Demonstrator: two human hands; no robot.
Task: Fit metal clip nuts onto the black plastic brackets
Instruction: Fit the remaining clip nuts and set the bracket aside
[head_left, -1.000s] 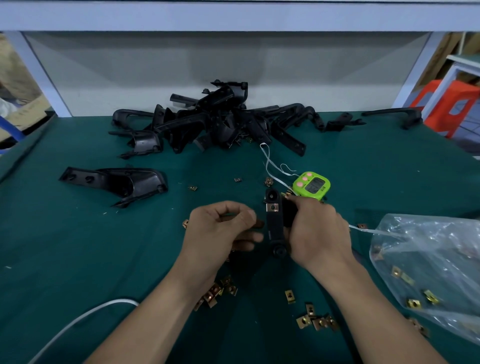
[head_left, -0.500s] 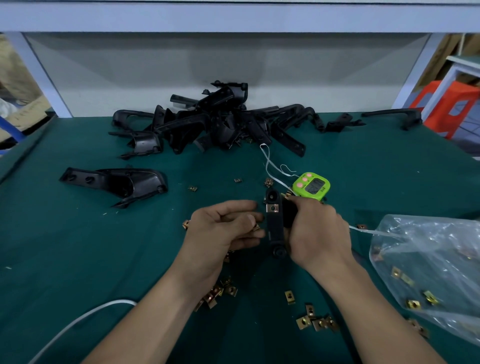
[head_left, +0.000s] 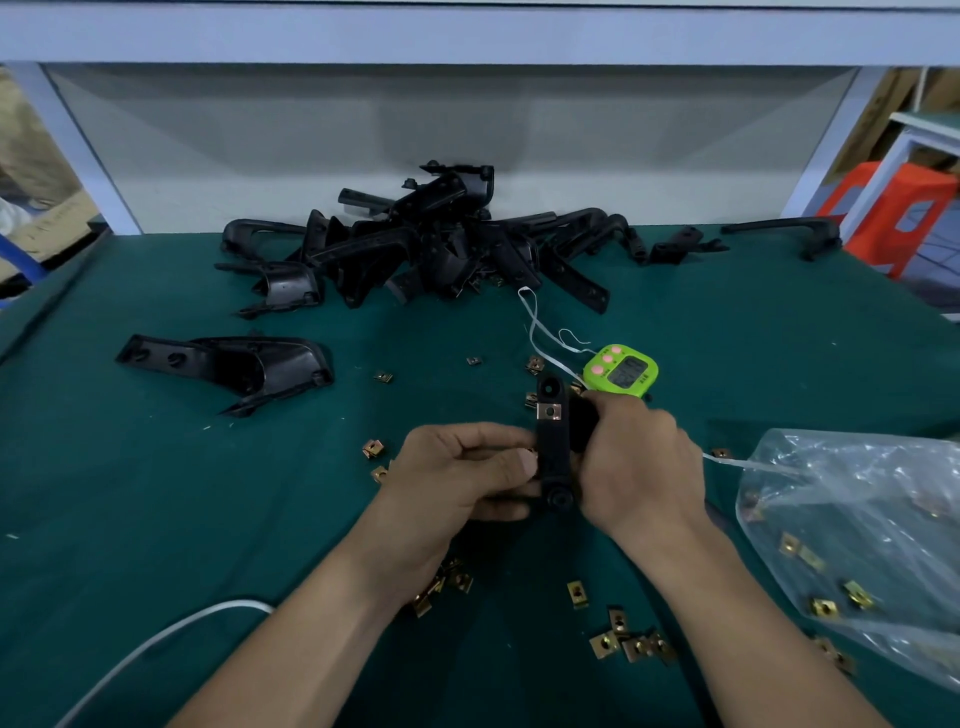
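Green mat (head_left: 156, 493), bracket (head_left: 551, 452) lengthwise away, perhaps tilted

Bracket pile (head_left: 431, 244) at upper centre, single bracket (head_left: 244, 364) middle left, timer (head_left: 621, 370) right of centre, bag (head_left: 857, 519) lower right, loose clip nuts (head_left: 631, 644) along the bottom.

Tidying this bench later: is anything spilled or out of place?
Yes: clip nuts lie scattered loose on the green mat, outside the plastic bag, and one black bracket lies apart from the pile.
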